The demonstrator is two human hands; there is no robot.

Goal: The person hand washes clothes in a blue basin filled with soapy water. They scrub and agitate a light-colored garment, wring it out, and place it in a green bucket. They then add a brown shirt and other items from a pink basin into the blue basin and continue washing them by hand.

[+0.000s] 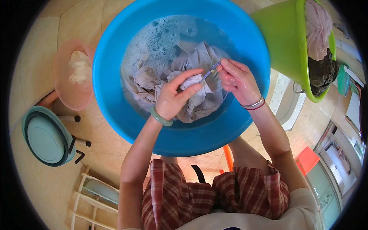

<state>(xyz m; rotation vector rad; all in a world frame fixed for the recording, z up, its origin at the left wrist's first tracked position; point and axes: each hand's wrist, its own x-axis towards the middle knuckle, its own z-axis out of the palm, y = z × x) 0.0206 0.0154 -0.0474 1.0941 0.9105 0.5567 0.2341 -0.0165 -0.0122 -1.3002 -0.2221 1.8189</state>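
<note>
A pale grey-white garment point(205, 101) lies bunched and wet in soapy water inside a large blue basin point(184, 140). My left hand point(173, 94), a green bangle on its wrist, has thumb and forefinger on either side of a gathered fold of this cloth; its other fingers are hidden. Just to the right, my right hand point(238, 79) pinches the end of a thin bluish-purple drawstring point(209, 71) that runs out of the fold. A small metal-coloured piece shows on the cord. Both hands are above the water.
A green bucket point(280, 42) with pink and dark cloth leans in at the right. On the left stand a pink basin point(63, 86) holding cream cloth and a teal folding basin point(71, 153). A wooden rack point(94, 205) is at the lower left, a red-orange object point(306, 161) at the right.
</note>
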